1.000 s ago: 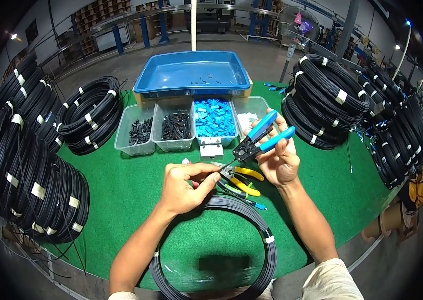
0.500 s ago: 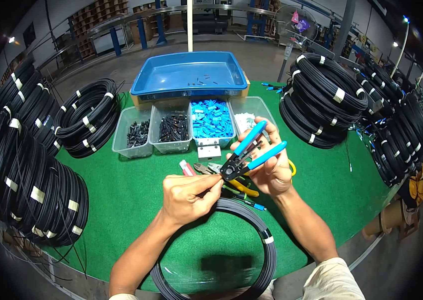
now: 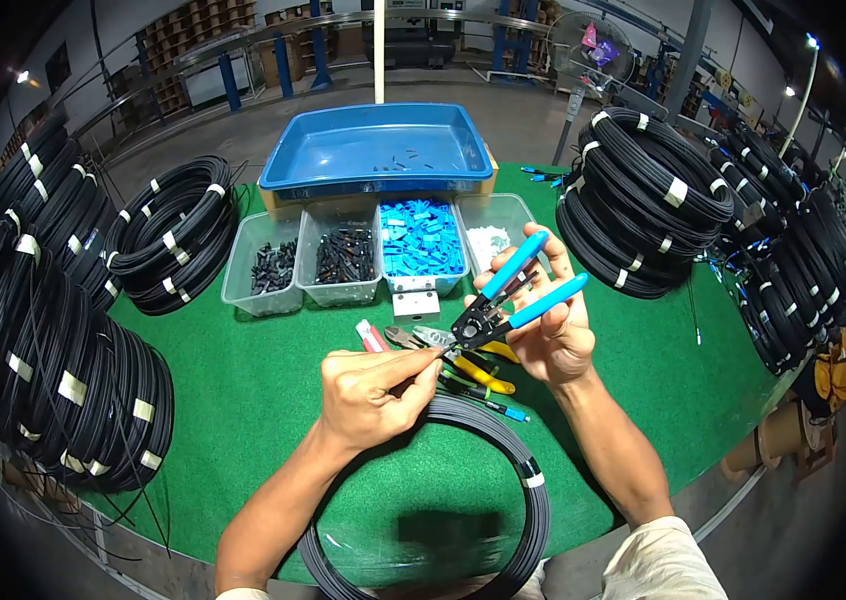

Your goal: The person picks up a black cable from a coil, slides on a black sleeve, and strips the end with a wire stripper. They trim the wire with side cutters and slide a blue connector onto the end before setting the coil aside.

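Note:
Between the thumb and forefinger of my left hand (image 3: 375, 400) is a thin black cable end (image 3: 448, 350), pinched close to the jaws of a tool. That tool is a wire stripper (image 3: 493, 308) with light blue handles and a dark head. My right hand (image 3: 561, 335) holds it, its handles spread apart and its head pointing down and left toward the cable. Below both hands lies a coil of black cable (image 3: 540, 500) with a white tape band. Yellow-handled pliers (image 3: 483, 375) and a blue-tipped cable connector (image 3: 516, 414) lie on the green mat just under the stripper.
Clear bins hold black parts (image 3: 345, 257), blue connector parts (image 3: 421, 238) and white pieces (image 3: 488, 242). Behind them stands a blue tray (image 3: 373, 150). Taped black cable coils are stacked at left (image 3: 73, 390) and right (image 3: 643, 210). A red-handled tool (image 3: 373, 337) lies mid-mat.
The wire stripper and my right hand have shifted slightly right and up, its head now a little farther from my left fingertips. My left hand keeps its pinch, nearly in place.

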A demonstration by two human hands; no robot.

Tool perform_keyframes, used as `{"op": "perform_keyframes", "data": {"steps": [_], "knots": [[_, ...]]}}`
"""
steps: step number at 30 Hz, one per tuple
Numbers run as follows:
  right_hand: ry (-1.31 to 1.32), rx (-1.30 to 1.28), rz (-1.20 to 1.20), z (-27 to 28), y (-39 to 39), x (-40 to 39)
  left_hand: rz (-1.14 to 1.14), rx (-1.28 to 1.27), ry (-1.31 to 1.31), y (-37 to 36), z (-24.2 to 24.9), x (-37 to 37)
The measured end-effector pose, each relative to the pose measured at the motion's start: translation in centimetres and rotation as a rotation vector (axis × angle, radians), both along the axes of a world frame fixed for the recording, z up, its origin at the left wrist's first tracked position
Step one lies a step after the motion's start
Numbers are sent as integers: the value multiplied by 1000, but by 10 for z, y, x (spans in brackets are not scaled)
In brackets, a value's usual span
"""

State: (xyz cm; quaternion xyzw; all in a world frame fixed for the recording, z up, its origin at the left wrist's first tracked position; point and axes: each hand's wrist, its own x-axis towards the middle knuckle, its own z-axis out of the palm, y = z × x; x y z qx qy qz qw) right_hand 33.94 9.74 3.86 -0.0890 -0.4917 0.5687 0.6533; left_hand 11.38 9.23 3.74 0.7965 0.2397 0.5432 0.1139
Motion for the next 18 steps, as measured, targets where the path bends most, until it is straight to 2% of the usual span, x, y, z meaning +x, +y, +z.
{"op": "perform_keyframes", "data": {"steps": [18], "knots": [[61, 21, 44, -2, 2, -5, 19, -30, 32, -3, 1, 0]]}}
